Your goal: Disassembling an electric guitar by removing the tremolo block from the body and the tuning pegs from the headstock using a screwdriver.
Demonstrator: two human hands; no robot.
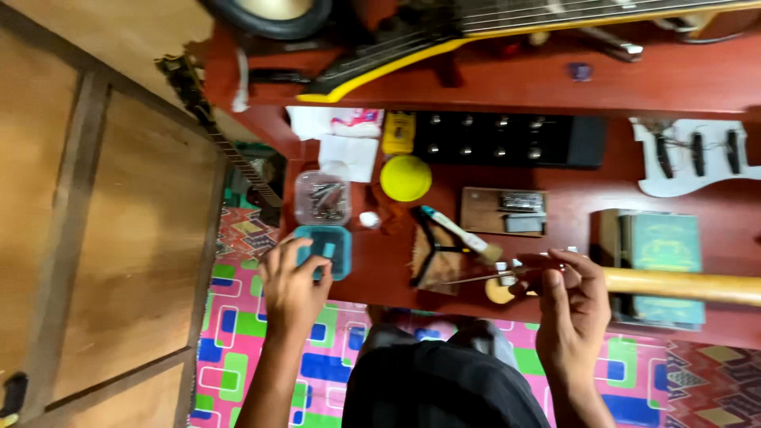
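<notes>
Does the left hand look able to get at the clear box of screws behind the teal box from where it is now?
Probably yes. The left hand rests with its fingers on the teal box, and the clear box of screws sits just beyond it with nothing lying between them or over it.

Landmark: round lid (405, 177) on worktop (571, 198). Left of it, clear box (323, 198) holding screws; small tray (325, 250) nearer than that. Right: pedal board (507, 140), then pickguard (690, 156). Behind: guitar body (444, 40).
</notes>
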